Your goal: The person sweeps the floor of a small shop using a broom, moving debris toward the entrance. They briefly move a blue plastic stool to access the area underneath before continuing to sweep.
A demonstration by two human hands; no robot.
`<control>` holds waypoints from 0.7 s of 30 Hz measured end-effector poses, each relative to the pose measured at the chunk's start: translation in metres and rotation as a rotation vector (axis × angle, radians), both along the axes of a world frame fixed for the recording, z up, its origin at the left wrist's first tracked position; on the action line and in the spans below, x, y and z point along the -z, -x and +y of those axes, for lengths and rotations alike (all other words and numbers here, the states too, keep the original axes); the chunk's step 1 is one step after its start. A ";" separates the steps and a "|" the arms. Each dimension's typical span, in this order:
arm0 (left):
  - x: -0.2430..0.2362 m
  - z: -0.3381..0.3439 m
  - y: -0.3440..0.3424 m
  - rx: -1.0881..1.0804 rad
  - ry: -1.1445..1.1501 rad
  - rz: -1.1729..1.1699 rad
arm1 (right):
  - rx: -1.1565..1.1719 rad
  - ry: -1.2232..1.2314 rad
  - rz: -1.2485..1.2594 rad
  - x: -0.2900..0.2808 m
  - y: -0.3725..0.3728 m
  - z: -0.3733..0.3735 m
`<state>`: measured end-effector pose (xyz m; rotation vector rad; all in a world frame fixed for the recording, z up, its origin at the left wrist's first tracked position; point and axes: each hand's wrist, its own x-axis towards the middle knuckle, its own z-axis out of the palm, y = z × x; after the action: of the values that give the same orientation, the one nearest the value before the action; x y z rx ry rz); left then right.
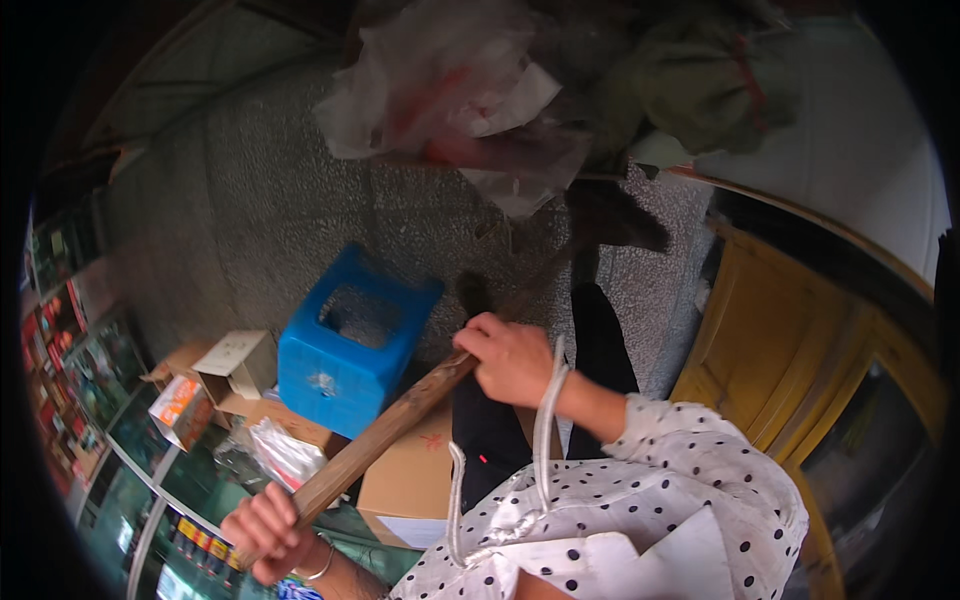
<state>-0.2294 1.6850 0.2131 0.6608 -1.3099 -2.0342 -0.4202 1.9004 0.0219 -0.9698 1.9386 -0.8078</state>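
Note:
A long wooden pole (385, 440) slants from the lower left up toward the middle, with both hands closed round it. My left hand (268, 530) grips it near its lower-left end, a bracelet on the wrist. Farther up the pole, my right hand (507, 360) wraps round it in front of my dark-trousered legs. Beyond that hand the pole blurs and darkens toward a dark shape (618, 218) on the floor; I cannot tell what kind of head it is, or whether it joins the pole. A blue plastic stool (335, 395) stands just left of the pole.
Left of me are a glass display case (150, 500), an open carton (240, 365), an orange-and-white box (182, 412) and a plastic bag (285, 450). A cardboard box (405, 485) sits by my legs. Yellow wooden cabinet doors (770, 330) are on the right; translucent bags (450, 90) lie ahead over speckled floor.

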 end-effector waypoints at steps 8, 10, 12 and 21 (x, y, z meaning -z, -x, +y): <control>0.182 0.110 -0.060 -0.397 -0.401 -0.146 | -0.916 -0.561 0.117 0.413 0.056 0.040; 0.199 0.120 -0.056 -0.514 -0.408 -0.194 | -0.483 -0.691 0.114 0.495 0.050 0.030; 0.203 0.124 -0.047 -0.720 -0.403 -0.292 | -0.079 -0.901 0.145 0.526 0.027 -0.005; 0.226 0.105 -0.046 -0.626 -0.432 -0.258 | 0.382 -0.959 0.064 0.624 -0.008 0.054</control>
<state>-0.1833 1.7895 -0.0128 1.3721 -0.6492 -1.7335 -0.4124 1.9540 -0.6017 -0.0467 2.2212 0.0297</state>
